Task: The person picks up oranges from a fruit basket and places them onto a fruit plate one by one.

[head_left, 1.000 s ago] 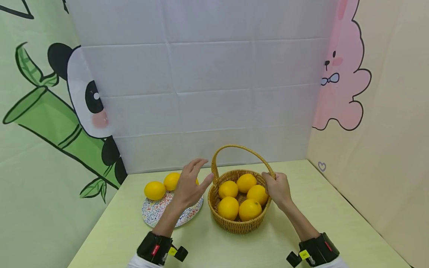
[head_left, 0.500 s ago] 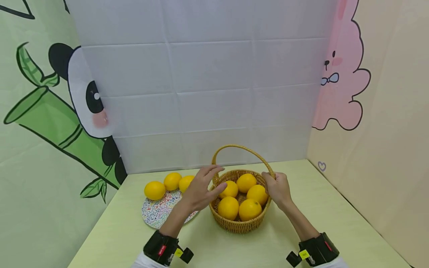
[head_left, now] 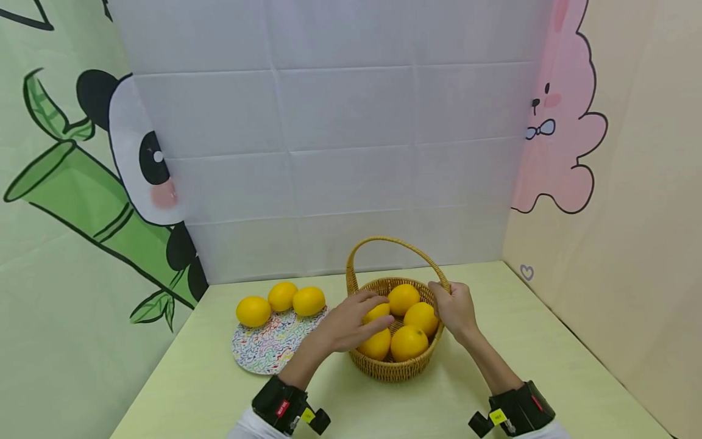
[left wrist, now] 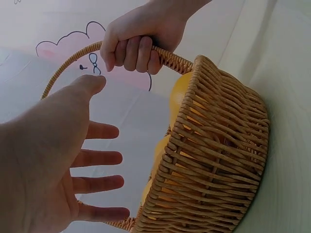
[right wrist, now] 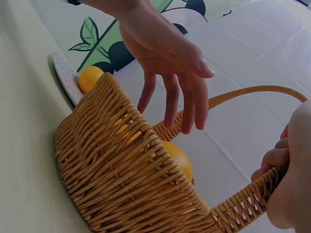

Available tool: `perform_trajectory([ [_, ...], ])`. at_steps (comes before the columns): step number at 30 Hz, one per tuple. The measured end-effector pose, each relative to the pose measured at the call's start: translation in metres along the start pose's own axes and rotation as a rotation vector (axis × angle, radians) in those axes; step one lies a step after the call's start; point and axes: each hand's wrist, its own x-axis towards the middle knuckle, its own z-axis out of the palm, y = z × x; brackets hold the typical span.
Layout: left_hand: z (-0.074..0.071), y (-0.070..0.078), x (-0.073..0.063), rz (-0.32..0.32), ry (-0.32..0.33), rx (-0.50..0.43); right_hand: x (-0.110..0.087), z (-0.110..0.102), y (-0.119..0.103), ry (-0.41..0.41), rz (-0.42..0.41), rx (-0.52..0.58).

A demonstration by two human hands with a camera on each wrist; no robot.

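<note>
My right hand [head_left: 456, 311] grips the handle of a wicker basket [head_left: 392, 371] near its right base; the basket stands upright on the table. Several oranges [head_left: 409, 343] lie in it. Over the basket's left side hovers my left hand [head_left: 351, 323], its fingers spread and holding nothing. In the left wrist view the left hand's fingers [left wrist: 99, 158] are straight and apart from the basket. From the head view, this hand partly covers two oranges. The right wrist view shows the left hand above an orange [right wrist: 177, 158] at the basket's rim.
Left of the basket lies a plate [head_left: 263, 350] with a colourful squiggle pattern. Three oranges [head_left: 309, 301] sit along its far edge. A pale backdrop [head_left: 340, 152] rises behind the table [head_left: 521, 341], with printed cartoon walls on both sides.
My left hand has moved right, from above the plate to over the basket's left side, uncovering the oranges on the plate. The right hand and basket have stayed in place.
</note>
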Motion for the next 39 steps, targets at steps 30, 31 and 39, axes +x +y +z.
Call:
perform_trajectory([
  [30, 0.022, 0.008, 0.013, -0.075, -0.206, 0.132, -0.003, 0.001, 0.0, 0.015, 0.014, -0.008],
  [31, 0.022, 0.007, 0.014, -0.073, -0.208, 0.14, -0.003, 0.001, 0.0, 0.015, 0.014, -0.006],
  [39, 0.024, 0.006, 0.017, -0.07, -0.216, 0.166, -0.002, 0.001, -0.001, 0.013, 0.008, -0.002],
])
